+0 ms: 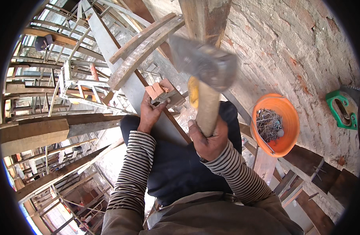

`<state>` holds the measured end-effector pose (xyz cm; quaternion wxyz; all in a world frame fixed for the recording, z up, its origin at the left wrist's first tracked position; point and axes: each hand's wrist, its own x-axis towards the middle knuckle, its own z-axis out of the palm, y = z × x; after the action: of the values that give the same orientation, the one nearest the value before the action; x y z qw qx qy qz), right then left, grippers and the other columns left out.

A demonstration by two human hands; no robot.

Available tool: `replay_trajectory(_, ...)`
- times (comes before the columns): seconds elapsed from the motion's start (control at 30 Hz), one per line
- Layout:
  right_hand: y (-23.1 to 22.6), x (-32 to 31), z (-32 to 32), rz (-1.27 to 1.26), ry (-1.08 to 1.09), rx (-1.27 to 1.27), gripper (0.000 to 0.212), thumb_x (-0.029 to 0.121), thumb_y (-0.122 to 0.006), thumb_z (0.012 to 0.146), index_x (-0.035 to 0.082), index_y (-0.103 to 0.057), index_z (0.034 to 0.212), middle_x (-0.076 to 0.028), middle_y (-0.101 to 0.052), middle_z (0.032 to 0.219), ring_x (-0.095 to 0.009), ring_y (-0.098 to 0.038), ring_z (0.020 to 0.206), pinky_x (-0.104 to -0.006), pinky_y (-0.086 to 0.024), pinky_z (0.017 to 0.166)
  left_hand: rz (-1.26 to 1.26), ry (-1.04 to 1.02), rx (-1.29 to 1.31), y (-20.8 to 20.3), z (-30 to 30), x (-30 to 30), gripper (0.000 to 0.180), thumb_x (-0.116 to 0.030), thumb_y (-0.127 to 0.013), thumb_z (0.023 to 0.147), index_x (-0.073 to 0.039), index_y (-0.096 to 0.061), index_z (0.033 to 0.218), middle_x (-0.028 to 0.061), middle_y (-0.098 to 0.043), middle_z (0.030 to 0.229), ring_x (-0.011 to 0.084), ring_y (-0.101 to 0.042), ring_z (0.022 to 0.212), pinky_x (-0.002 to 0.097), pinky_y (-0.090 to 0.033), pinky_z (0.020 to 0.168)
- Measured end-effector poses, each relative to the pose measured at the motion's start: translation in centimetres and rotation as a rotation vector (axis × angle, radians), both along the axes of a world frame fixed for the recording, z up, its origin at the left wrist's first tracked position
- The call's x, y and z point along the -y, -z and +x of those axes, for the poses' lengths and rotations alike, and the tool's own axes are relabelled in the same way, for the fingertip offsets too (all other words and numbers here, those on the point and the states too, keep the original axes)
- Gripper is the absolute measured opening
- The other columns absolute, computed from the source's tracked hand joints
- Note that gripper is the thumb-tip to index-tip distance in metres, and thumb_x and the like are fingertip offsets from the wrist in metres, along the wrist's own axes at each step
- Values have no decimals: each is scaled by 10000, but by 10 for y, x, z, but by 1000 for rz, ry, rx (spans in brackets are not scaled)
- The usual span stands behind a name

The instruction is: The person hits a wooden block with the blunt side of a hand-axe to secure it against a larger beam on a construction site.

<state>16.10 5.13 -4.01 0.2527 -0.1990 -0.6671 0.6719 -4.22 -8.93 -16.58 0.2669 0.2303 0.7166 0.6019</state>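
Observation:
My right hand [209, 138] is wrapped round the pale wooden handle of a hatchet [208, 105]. Its broad dark metal head is raised and smeared by motion. To the left, my left hand [150, 114] grips a small piece of wood [154, 91] with a reddish, rough split end, thumb on one side and fingers on the other. Beside that piece, a flat brownish wood block [175, 94] lies over the long plank [164, 127] at my knees. Something yellow [193, 92], partly hidden by the hatchet, shows behind the handle.
An orange bucket [291, 129] of loose nails [269, 124] hangs at right by the rough brick wall [289, 51]. A green-handled saw [341, 109] is farther right. Curved timbers [146, 51] and a thick post [206, 19] stand ahead. Wooden scaffolding [35, 131] drops away on the left.

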Motion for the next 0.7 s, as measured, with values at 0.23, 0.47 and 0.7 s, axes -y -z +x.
replay_trajectory(0.23,1,5,1,115,-77,163,344,126,-713,877,-54,-572,1134,-244,-675,828,-438,-719,798,-426,-579,702,13,-27,3,5,-1,5,640,65,-781,842,-23,-490,1405,70,-645,1299,181,-629,1197,340,-516,1049)
replay_trajectory(0.47,38,9,-9,238,-74,225,274,108,-687,890,-47,-576,1086,-219,-668,801,-363,-730,753,-395,-571,662,-1,-16,51,-2,-4,-7,636,42,-800,838,-34,-506,1397,59,-642,1296,178,-621,1199,332,-511,1041)
replay_trajectory(0.7,-29,-3,-5,56,-6,-26,280,118,-692,887,-54,-577,1076,-223,-668,812,-337,-731,766,-393,-575,686,-13,-39,-44,5,-8,3,666,18,-814,837,-36,-499,1422,61,-634,1312,172,-610,1212,329,-508,1036)
